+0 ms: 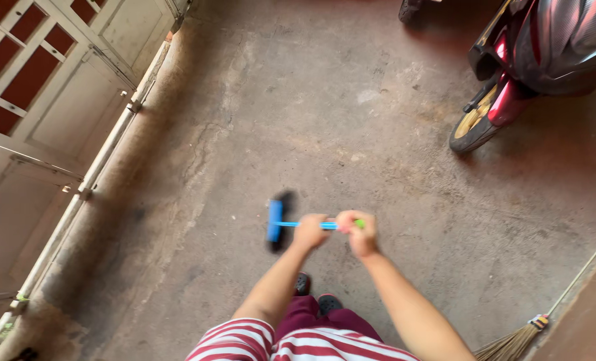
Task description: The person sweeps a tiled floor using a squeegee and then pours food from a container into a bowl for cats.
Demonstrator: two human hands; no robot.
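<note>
The long-handled push broom with a blue plastic head and dark bristles sits bristles-down on the stained grey concrete floor, a little ahead of the person's feet, its thin blue pole running back to a green grip at the end. The left hand is clenched round the pole partway along; the right hand is wrapped round it near the green tip, the two fists close together. Both arms reach out straight, and the picture is slightly blurred around the head of the broom.

To my eye the hands sit too near each other for good control; spreading them along the pole would likely press the bristles flatter and steady each stroke. Short, overlapping passes would suit this rough, cracked surface.

To the left runs a pale metal sliding gate on its floor rail, where dirt looks to gather along the edge. Up at the right stands a dark red motor scooter, its wheel on the floor, well apart from the broom head. A straw hand broom lies at the lower right, against the wall.
</note>
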